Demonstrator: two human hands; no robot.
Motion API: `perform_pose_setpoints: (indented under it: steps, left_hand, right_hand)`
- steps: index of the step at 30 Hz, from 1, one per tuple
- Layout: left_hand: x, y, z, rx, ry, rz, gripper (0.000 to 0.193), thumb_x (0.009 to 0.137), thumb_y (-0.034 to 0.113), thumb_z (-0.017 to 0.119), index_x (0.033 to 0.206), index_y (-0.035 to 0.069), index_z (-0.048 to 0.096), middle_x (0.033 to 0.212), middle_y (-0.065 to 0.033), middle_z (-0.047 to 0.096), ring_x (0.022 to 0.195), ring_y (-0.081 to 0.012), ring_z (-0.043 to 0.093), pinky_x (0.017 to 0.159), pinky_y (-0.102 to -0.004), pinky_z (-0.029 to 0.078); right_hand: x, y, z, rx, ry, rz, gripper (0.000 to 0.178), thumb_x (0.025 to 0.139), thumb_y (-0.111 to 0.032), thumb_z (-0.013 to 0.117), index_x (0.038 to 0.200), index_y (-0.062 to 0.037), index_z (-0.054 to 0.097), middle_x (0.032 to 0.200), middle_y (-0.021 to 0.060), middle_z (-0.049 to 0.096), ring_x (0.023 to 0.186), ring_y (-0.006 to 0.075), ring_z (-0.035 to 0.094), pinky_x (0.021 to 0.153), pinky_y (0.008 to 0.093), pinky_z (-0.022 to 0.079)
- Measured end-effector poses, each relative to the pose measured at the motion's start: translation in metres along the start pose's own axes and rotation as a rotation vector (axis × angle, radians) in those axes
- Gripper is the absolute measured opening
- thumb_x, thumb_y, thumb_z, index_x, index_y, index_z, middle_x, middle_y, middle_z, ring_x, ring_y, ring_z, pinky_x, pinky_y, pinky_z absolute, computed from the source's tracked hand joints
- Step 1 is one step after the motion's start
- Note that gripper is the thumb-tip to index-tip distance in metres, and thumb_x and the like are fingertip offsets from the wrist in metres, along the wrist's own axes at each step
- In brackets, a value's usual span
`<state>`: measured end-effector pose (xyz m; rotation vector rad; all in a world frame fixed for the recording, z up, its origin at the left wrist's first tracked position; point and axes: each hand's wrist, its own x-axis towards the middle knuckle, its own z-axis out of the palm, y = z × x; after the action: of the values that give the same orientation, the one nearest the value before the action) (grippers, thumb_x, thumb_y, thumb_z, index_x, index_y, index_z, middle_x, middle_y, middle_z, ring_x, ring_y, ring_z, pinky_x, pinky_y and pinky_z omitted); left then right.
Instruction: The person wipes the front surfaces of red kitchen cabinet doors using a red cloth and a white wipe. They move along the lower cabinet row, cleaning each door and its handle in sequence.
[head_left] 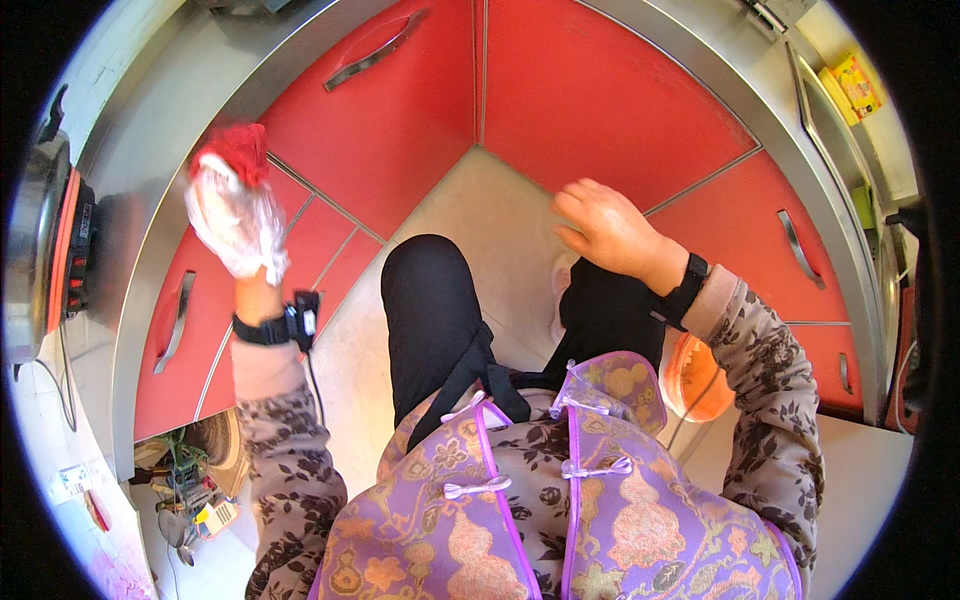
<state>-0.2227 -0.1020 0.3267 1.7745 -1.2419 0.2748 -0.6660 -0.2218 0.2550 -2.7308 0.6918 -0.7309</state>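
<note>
My left hand (238,215), in a thin see-through plastic glove, grips a bunched red cloth (236,152) with a bit of white at its edge. It is raised at the left, by the counter's metal front edge and in front of the red cabinet fronts (390,110). My right hand (607,225) is bare and hangs over my right knee, in front of the cabinets on that side. Its fingers are loosely bent, the thumb stands apart, and nothing shows in it. Dark straps circle both wrists.
Metal counters (170,100) curve around me. A round steel pot or cooker (35,240) stands at the left edge. On the floor by my right side is an orange bucket (695,380). An open shelf (195,480) at lower left holds assorted items. A yellow box (855,88) stands far right.
</note>
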Motion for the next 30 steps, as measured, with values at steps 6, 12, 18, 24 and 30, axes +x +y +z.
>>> perform_pose_setpoints:
  steps: [6,12,18,24,30]
  left_hand:
    - [0.094,0.020,0.032,1.091,-0.253,0.945,0.033,0.079,0.024,0.070,0.110,0.014,0.066,0.112,-0.0113,0.064,0.104,-0.0327,0.061,0.081,-0.0452,0.051]
    - [0.080,0.047,0.019,0.970,-0.123,0.924,0.061,0.063,0.029,0.081,0.119,0.017,0.060,0.125,-0.0101,0.055,0.111,-0.0334,0.055,0.089,-0.0488,0.046]
    - [0.069,0.078,0.009,0.870,-0.205,0.915,0.071,0.055,0.030,0.084,0.121,0.017,0.060,0.120,-0.0094,0.057,0.109,-0.0322,0.055,0.085,-0.0460,0.048]
    - [0.048,0.075,0.004,1.000,-0.238,1.017,0.061,0.059,0.030,0.081,0.115,0.015,0.062,0.108,-0.0088,0.062,0.101,-0.0279,0.060,0.079,-0.0431,0.052]
    - [0.105,-0.010,0.085,0.980,-0.474,0.896,0.037,0.072,0.027,0.072,0.099,0.005,0.060,0.096,-0.0167,0.064,0.087,-0.0308,0.066,0.067,-0.0419,0.055]
  right_hand:
    - [0.091,-0.058,-0.021,0.272,0.377,-0.103,0.019,0.084,-0.018,0.065,0.093,-0.0034,0.057,0.090,0.0158,0.061,0.091,0.0350,0.059,0.077,0.0443,0.049]
    - [0.122,-0.072,-0.049,0.527,0.525,-0.066,0.016,0.086,-0.017,0.064,0.089,-0.0022,0.059,0.085,0.0151,0.063,0.084,0.0331,0.061,0.073,0.0410,0.049]
    - [0.109,-0.088,-0.072,0.800,0.555,0.098,0.012,0.088,-0.013,0.063,0.092,-0.0018,0.060,0.080,0.0086,0.062,0.076,0.0176,0.060,0.068,0.0310,0.048]
    - [0.095,-0.127,-0.100,0.984,0.536,0.044,0.008,0.091,-0.010,0.061,0.092,-0.0014,0.059,0.078,0.0015,0.059,0.071,0.0084,0.052,0.062,0.0251,0.044]
    - [0.163,-0.122,-0.079,0.896,0.440,0.107,0.008,0.094,-0.010,0.061,0.098,-0.0033,0.061,0.089,-0.0019,0.060,0.084,0.0053,0.054,0.074,0.0219,0.045]
